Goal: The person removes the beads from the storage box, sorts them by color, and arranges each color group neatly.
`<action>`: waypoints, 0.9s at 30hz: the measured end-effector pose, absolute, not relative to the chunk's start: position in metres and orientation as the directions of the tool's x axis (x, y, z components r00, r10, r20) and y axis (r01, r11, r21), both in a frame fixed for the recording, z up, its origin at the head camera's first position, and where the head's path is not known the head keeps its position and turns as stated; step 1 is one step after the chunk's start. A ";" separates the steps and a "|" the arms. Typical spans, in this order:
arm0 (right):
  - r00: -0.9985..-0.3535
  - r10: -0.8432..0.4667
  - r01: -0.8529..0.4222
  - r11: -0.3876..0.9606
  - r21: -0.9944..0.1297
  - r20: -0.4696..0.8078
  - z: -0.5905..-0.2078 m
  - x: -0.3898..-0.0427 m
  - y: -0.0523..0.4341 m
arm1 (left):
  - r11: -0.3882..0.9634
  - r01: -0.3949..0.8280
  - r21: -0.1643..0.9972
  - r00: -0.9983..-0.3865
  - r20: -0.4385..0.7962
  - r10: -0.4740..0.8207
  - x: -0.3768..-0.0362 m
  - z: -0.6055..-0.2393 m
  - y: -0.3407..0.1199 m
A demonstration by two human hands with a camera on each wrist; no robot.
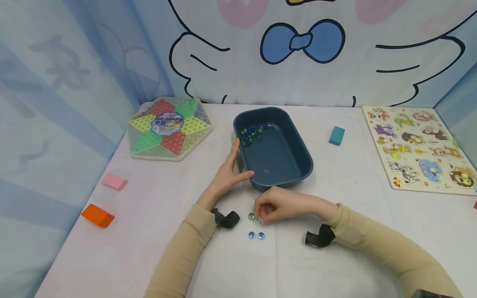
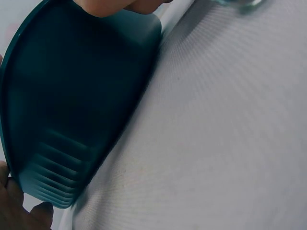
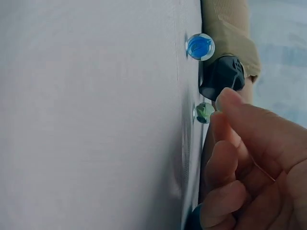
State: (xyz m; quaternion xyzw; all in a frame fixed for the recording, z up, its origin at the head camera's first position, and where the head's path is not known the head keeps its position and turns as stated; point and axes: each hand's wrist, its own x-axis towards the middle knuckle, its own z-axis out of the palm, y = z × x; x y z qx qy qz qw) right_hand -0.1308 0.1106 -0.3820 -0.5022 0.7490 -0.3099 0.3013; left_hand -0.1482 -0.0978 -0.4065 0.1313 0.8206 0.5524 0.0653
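A dark blue tub (image 1: 298, 155) stands mid-table with several blue and green marbles (image 1: 253, 133) in its far left corner. My left hand (image 1: 235, 163) lies flat against the tub's left wall, fingers straight, thumb along the near corner. The left wrist view is filled by the tub wall (image 2: 72, 105), with my thumb (image 2: 24, 211) at its lower edge. Just in front of the tub, my right hand (image 1: 262, 213) has curled fingers (image 3: 230, 139) pinching a green marble (image 1: 259, 219). Another green marble (image 1: 251, 216) (image 3: 204, 112) lies beside it. Two blue marbles (image 1: 251, 235) (image 1: 261, 236) lie nearer me; one blue marble (image 3: 200, 46) shows in the right wrist view.
A hexagonal Chinese checkers board (image 1: 167, 128) lies at the back left, and an animal puzzle board (image 1: 419, 149) at the right. Loose blocks: teal (image 1: 336, 135) right of the tub, pink (image 1: 114, 181) and orange (image 1: 97, 215) near the left edge. A white cloth covers the table.
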 end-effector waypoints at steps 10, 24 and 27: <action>-0.372 -0.915 -0.566 0.355 -0.744 -0.154 -0.383 -0.127 0.109 | 0.353 0.138 0.925 -0.961 0.040 0.272 -0.153 -0.420 -0.099; -0.418 -0.888 -0.547 0.414 -0.727 -0.191 -0.387 -0.126 0.108 | 0.368 0.158 0.917 -0.963 0.059 0.265 -0.153 -0.421 -0.099; -0.421 -0.886 -0.541 0.418 -0.730 -0.195 -0.387 -0.126 0.108 | 0.366 0.152 0.918 -0.963 0.054 0.263 -0.153 -0.421 -0.099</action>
